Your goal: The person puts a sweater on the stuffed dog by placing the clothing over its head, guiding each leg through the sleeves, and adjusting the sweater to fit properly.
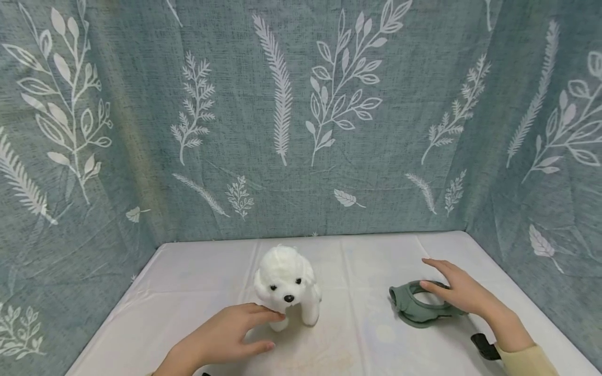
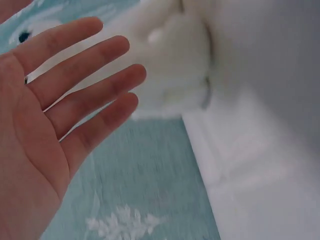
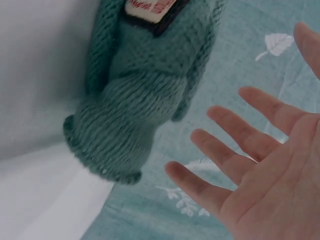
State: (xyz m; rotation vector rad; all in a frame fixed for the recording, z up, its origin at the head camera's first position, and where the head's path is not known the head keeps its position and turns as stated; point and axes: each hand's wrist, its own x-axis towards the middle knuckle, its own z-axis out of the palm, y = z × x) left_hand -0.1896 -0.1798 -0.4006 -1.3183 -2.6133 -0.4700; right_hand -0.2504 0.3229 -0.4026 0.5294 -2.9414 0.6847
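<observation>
A white plush dog (image 1: 284, 274) with black eyes and nose stands on the table, facing me. Beside its front leg is my left hand (image 1: 226, 334), fingers extended and thumb apart. In the left wrist view those straight fingers (image 2: 95, 95) hold nothing, and the dog's blurred white body (image 2: 175, 65) lies beyond them. On the right lies a small green knitted garment (image 1: 416, 312) with a round opening. My right hand (image 1: 465, 295) is over it, fingers spread. The right wrist view shows a gap between the hand (image 3: 270, 185) and the ribbed knit (image 3: 145, 95); a label is stitched on.
A white cloth covers the table (image 1: 357, 313). Grey-green curtains (image 1: 301, 198) with white leaf prints hang behind it and on both sides. A black strap piece (image 1: 485, 347) sits at my right wrist.
</observation>
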